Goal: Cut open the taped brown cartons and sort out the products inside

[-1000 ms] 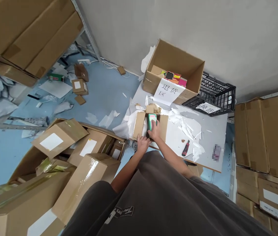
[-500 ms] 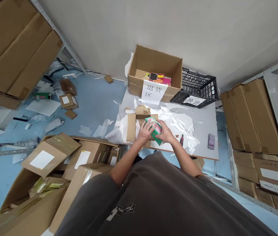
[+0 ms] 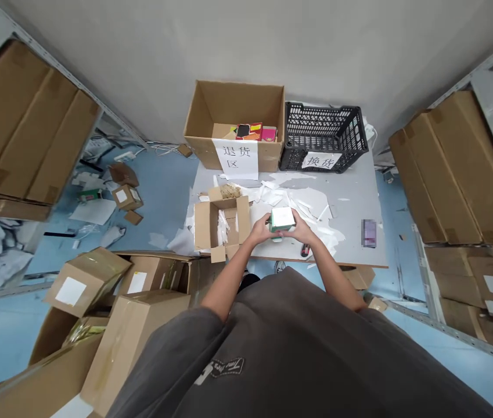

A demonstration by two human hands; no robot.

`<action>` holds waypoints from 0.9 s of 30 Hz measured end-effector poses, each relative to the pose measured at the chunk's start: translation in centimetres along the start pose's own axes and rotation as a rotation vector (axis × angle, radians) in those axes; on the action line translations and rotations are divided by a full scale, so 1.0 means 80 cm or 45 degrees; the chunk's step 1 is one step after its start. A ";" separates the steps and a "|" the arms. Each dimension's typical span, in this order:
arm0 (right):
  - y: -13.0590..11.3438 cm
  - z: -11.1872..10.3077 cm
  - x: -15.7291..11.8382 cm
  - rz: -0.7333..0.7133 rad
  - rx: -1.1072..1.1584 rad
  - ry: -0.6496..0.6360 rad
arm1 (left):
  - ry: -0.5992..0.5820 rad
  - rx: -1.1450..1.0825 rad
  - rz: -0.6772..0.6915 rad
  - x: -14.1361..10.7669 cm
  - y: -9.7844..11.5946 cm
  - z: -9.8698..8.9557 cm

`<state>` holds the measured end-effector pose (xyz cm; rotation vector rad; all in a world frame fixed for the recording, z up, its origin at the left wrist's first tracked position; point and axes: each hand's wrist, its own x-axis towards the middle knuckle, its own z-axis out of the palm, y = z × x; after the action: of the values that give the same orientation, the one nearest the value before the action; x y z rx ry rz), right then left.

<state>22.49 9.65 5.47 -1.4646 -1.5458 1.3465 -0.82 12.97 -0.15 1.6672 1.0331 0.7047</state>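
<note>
Between both hands I hold a small green box [image 3: 281, 217] with a white face turned up, just above the front of the table [image 3: 355, 226]. My left hand [image 3: 261, 230] grips its left side and my right hand [image 3: 302, 229] its right side. Left of it stands an opened cardboard carton [image 3: 203, 226], flaps out, with white packing material [image 3: 222, 226] inside. A red and black utility knife [image 3: 305, 250] lies near the table's front edge, beside my right hand. Torn white paper [image 3: 316, 200] is scattered behind the hands.
At the back of the table stand a large cardboard box [image 3: 240, 107] holding colourful small boxes and a black plastic crate [image 3: 292, 158], both with handwritten signs. A phone [image 3: 369, 233] lies at right. Parcels [image 3: 135, 337] fill a big carton at lower left; shelves flank both sides.
The green box has been turned, its white face now upward instead of the pink and green one. My view has swung right, and the opened carton is now uncovered by my hands.
</note>
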 end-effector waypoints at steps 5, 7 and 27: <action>0.074 0.024 0.021 0.036 0.028 0.092 | 0.011 0.112 -0.249 0.012 -0.039 0.057; 0.102 0.030 0.024 0.071 0.021 0.067 | 0.033 0.179 -0.372 0.010 -0.051 0.075; 0.179 0.044 0.024 0.057 -0.160 0.074 | -0.047 0.598 -0.265 0.018 -0.008 0.052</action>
<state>23.66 8.69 -9.34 -1.6091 -1.5939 1.2404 3.12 12.46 -2.12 1.9190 1.3976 0.3044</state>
